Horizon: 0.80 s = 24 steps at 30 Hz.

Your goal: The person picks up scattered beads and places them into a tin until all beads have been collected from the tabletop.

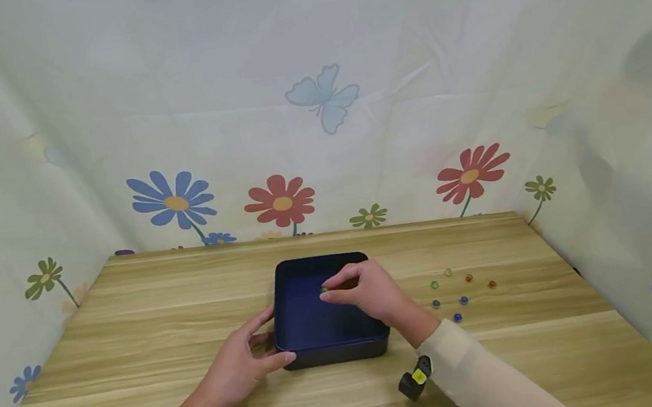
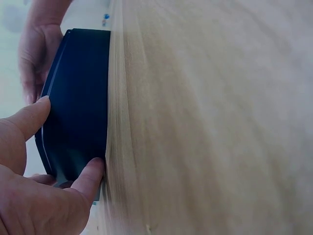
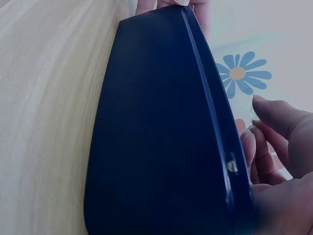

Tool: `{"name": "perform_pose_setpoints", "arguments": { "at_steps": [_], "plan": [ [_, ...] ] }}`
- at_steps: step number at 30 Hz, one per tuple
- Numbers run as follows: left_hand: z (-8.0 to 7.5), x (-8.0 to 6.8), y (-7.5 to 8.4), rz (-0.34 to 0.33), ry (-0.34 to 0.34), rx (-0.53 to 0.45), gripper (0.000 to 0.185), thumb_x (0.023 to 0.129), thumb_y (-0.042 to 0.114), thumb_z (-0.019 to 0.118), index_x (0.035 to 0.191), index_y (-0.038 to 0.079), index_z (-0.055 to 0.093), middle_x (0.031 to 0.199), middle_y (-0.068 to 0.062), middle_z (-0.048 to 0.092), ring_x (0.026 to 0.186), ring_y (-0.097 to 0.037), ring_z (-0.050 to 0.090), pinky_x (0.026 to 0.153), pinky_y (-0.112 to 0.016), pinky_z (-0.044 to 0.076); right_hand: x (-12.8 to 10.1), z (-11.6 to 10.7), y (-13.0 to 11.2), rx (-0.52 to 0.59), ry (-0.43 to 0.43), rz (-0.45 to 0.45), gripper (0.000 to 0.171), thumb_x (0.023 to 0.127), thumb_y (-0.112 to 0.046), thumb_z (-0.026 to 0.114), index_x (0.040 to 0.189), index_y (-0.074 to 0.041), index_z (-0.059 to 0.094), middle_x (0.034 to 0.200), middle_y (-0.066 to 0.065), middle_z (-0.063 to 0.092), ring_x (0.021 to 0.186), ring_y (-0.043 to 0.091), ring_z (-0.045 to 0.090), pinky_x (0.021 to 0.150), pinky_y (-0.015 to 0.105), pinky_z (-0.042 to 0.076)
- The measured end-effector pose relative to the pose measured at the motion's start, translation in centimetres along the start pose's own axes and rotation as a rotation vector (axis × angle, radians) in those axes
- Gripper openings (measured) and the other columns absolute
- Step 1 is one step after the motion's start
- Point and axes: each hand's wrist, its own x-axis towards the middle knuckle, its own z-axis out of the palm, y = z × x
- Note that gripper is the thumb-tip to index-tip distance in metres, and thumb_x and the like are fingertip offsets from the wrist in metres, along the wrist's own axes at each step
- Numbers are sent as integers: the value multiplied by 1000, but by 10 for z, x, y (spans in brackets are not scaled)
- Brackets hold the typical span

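A dark blue, shallow square box [image 1: 335, 353] stands on the wooden table. My left hand [image 1: 237, 367] grips its near left corner, thumb against the front wall and fingers along the left side. In the left wrist view, the thumb lies at the rim of the box [image 2: 80, 93] and a fingertip low on its wall. Over the inside of the box, my right hand [image 1: 367, 291] pinches a small greenish marble [image 1: 324, 290] between thumb and fingertips. The right wrist view shows the right hand [image 3: 279, 147] above the rim, the marble barely visible there.
Right of the box lie several glass marbles: green [image 1: 434, 284], orange-brown [image 1: 469, 278] and blue [image 1: 458, 317]. A flowered cloth [image 1: 333, 162] hangs behind the table [image 1: 191, 301]. A black strap device [image 1: 414, 383] sits at the right wrist.
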Motion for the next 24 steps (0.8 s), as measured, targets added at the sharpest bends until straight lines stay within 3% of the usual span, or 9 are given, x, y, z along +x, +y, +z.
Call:
{"name": "perform_pose_setpoints", "arguments": {
  "at_steps": [24],
  "plan": [
    [-1, 0, -1, 1, -17, 4, 95, 81, 31, 88, 160, 18, 36, 166, -10, 35, 144, -40, 48, 102, -41, 55, 16, 19, 3, -92, 35, 118, 15, 84, -27, 86, 96, -18, 84, 98, -1, 76, 84, 14, 66, 76, 29, 57]
  ]
}}
